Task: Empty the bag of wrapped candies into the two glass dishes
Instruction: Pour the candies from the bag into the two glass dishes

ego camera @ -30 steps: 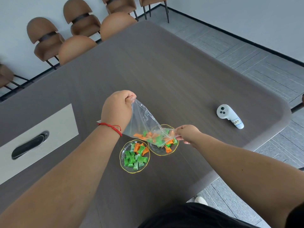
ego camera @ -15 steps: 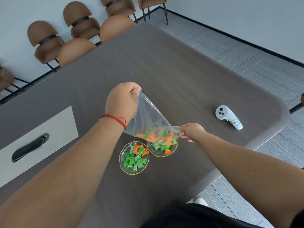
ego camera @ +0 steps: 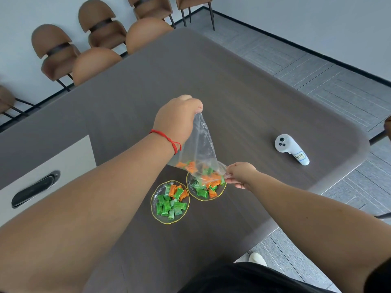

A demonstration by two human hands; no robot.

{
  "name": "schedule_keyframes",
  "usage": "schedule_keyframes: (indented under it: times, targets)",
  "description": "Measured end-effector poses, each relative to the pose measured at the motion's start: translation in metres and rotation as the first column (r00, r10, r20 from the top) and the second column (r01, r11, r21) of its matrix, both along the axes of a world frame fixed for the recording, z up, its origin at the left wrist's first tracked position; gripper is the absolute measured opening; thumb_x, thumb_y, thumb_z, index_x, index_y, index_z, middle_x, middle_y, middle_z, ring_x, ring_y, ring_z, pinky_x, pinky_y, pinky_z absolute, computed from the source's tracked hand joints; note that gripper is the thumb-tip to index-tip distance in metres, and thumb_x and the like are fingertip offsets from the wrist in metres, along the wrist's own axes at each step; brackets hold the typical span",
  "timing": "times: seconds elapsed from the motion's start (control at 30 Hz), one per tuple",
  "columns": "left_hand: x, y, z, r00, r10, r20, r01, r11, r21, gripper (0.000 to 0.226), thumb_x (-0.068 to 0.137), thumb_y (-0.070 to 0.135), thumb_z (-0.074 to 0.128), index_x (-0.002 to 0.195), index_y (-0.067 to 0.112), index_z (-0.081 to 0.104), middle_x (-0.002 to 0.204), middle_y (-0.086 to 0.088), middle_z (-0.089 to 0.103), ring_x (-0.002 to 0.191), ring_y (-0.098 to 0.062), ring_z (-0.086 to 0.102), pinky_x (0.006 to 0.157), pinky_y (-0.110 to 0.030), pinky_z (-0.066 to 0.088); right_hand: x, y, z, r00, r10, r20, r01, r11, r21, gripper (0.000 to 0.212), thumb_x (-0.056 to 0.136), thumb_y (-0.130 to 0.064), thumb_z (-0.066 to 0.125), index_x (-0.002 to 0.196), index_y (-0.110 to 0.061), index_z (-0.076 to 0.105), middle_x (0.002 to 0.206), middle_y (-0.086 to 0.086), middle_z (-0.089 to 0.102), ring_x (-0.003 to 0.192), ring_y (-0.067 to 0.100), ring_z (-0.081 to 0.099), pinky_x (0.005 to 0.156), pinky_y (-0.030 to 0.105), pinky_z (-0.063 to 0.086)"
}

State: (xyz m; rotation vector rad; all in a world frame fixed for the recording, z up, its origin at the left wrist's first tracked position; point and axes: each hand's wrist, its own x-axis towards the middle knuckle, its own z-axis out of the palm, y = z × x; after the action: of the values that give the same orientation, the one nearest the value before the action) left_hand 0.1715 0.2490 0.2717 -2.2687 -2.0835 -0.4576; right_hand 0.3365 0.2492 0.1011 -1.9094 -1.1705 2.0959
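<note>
A clear plastic bag (ego camera: 200, 149) hangs tilted above the table. My left hand (ego camera: 176, 120) pinches its raised bottom corner, and my right hand (ego camera: 240, 174) pinches its low mouth edge. Orange and green wrapped candies (ego camera: 203, 173) lie bunched at the bag's low end, right over the right glass dish (ego camera: 220, 192), which holds several candies. The left glass dish (ego camera: 155, 208), gold-rimmed, sits beside it, full of mostly green candies with a few orange ones.
A white handheld controller (ego camera: 291, 149) lies on the dark table (ego camera: 232, 92) to the right. A pale panel with a black handle (ego camera: 33, 188) is at the left. Brown chairs (ego camera: 95, 62) line the far side. The table's near-right edge drops to grey floor.
My left hand has lifted the bag's closed end higher, steepening the bag. The candies have slid down toward the mouth over the right dish.
</note>
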Motion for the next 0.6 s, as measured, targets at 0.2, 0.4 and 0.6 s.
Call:
schedule_keyframes:
  times: [0.2, 0.4, 0.6]
  targets:
    - [-0.008, 0.002, -0.011, 0.999, -0.037, -0.01, 0.038, 0.998, 0.054, 0.023, 0.077, 0.011, 0.042, 0.086, 0.014, 0.063, 0.077, -0.002, 0.047, 0.072, -0.026, 0.044, 0.058, -0.031, 0.032, 0.002, -0.001, -0.002, 0.999, -0.005, -0.044, 0.005, 1.0, 0.01, 0.021, 0.096, -0.011, 0.039, 0.085, -0.018, 0.056, 0.079, -0.001, 0.068, 0.068, 0.012, 0.066, 0.061, 0.024, 0.04]
    - [-0.01, -0.013, -0.032, 0.996, 0.085, 0.006, -0.085, 0.991, 0.106, 0.026, 0.076, -0.009, 0.039, 0.085, 0.015, 0.046, 0.086, -0.009, 0.044, 0.07, -0.031, 0.042, 0.052, -0.04, 0.041, 0.002, -0.003, -0.009, 0.999, 0.008, -0.041, -0.008, 1.0, -0.012, 0.016, 0.096, -0.014, 0.043, 0.087, -0.018, 0.056, 0.077, 0.0, 0.069, 0.066, 0.011, 0.068, 0.058, 0.022, 0.038]
    - [-0.014, -0.019, -0.042, 0.982, 0.186, -0.036, -0.181, 0.976, 0.12, 0.035, 0.074, -0.012, 0.041, 0.1, 0.009, 0.052, 0.091, -0.015, 0.046, 0.057, -0.032, 0.036, 0.049, -0.034, 0.028, -0.003, -0.002, -0.009, 0.998, 0.05, -0.044, -0.05, 0.999, 0.0, 0.011, 0.097, -0.019, 0.047, 0.09, -0.019, 0.056, 0.094, 0.003, 0.069, 0.069, 0.012, 0.07, 0.058, 0.021, 0.042]
